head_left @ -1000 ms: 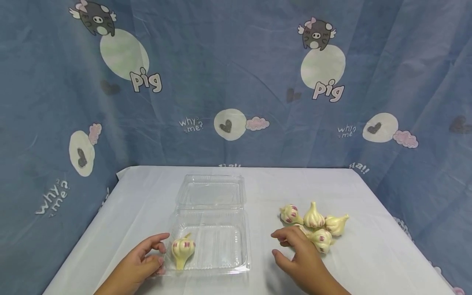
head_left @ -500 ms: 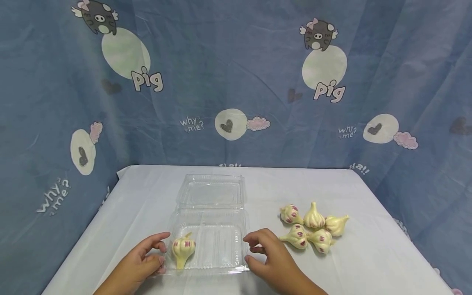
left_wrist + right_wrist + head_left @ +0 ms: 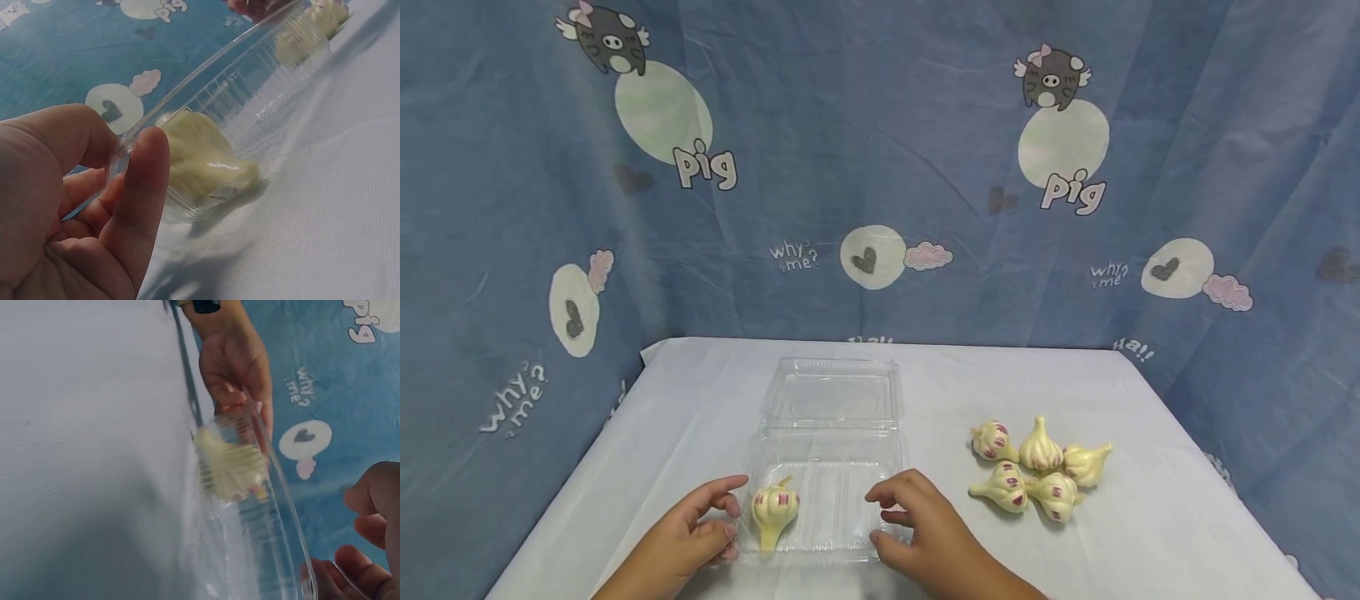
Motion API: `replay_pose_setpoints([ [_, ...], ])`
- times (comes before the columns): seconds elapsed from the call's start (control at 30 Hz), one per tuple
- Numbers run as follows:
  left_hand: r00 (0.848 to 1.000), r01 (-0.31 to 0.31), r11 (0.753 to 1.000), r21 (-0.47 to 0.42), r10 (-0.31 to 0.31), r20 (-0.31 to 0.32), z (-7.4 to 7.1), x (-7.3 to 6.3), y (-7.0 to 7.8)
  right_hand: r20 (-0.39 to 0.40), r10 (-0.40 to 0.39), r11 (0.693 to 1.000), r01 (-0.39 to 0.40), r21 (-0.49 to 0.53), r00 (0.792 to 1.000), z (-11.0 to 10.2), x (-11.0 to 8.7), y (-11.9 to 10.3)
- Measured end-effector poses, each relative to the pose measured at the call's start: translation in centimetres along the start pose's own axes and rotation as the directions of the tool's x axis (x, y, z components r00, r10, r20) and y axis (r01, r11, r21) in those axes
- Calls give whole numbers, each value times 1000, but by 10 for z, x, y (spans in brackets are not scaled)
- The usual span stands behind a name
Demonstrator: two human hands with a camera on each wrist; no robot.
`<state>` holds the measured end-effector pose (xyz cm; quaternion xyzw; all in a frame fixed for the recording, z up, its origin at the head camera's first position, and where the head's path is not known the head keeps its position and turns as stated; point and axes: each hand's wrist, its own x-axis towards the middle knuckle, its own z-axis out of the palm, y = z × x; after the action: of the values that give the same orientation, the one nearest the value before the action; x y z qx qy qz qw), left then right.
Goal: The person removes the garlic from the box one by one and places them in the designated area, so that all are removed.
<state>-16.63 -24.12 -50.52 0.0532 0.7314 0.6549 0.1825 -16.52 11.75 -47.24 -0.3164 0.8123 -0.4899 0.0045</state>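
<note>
A clear plastic clamshell container [image 3: 827,500] lies on the white table with its lid [image 3: 833,393] folded back. One garlic bulb [image 3: 773,510] sits inside at the left end, stem toward the near side. My left hand [image 3: 681,533] pinches the container's left rim between thumb and fingers, as the left wrist view [image 3: 119,181] also shows. Over the container's right side is my right hand [image 3: 925,525], fingers loosely bent and apart, nothing between them. In the right wrist view its lower fingers [image 3: 359,565] are close to the rim; whether they touch it I cannot tell.
Several garlic bulbs [image 3: 1041,471] lie in a cluster on the table to the right of the container. A blue printed curtain [image 3: 880,167] hangs behind and at both sides of the white table [image 3: 1150,533].
My right hand has moved left from beside the garlic cluster to over the container's right side, uncovering the bulbs it partly hid. My left hand stays at the rim. The head view shifts slightly.
</note>
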Motion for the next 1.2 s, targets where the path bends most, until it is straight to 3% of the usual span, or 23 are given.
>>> replay_pose_setpoints([
  [0.27, 1000, -3, 1000, 8, 3, 3, 0, 0, -1, 42, 20, 999, -22, 48, 999, 7, 12, -4],
  [0.53, 1000, 0, 1000, -9, 0, -2, 2, 0, 2, 106, 107, 989, -117, 94, 989, 9, 22, -11],
  [0.83, 1000, 8, 1000, -9, -8, -1, 2, 0, 0, 163, 223, 975, -221, -34, 961, 14, 34, -14],
  [0.97, 1000, 23, 1000, 12, -22, -14, 5, -1, -1, 201, 265, 964, -259, -53, 943, 18, 41, -18],
  [1.2, 999, 17, 1000, -19, -18, -32, 5, 0, 0, 220, 289, 957, -285, -54, 932, 22, 59, -24],
])
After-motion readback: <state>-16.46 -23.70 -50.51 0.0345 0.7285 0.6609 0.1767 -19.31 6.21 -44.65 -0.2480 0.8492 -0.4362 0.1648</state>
